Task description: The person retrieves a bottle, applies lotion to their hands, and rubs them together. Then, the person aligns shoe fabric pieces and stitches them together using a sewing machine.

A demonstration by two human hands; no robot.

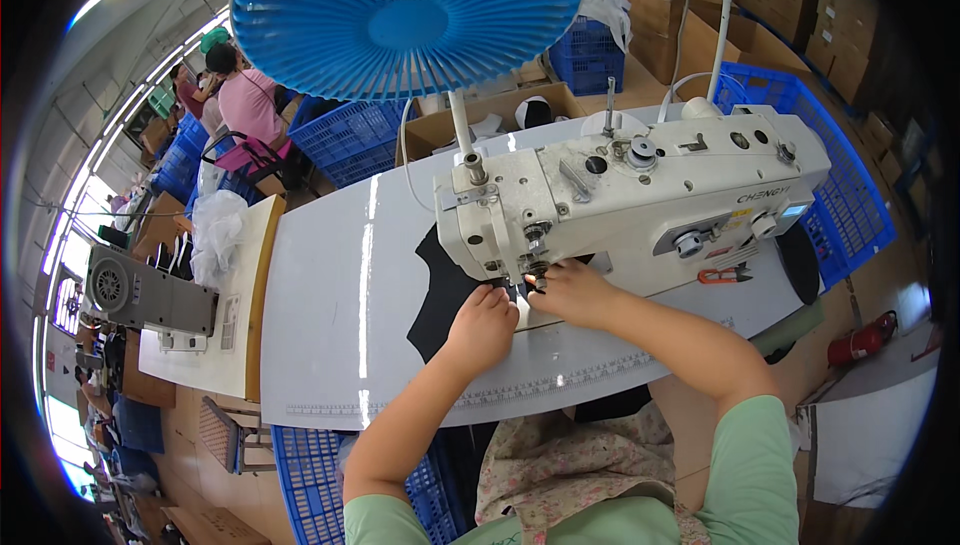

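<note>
A white industrial sewing machine (600, 195) stands on the pale table (320, 295). Black cut fabric (432, 290) lies under its needle end and spreads to the left. My left hand (484, 323) is just left of the needle, its fingers closed on the fabric edge. Close to the presser foot, my right hand (572, 292) has its fingers bent and pressed together at the black material. The fingertips of both hands are partly hidden by the machine head, and the stitching point is hard to make out.
Orange-handled thread snips (724, 274) lie under the machine arm. A blue fan (408, 20) overhangs the table's far side. Blue crates (850, 185) stand at the right, behind and below the table. Another grey machine (150, 290) is at the left; a person in pink (250, 105) sits farther back.
</note>
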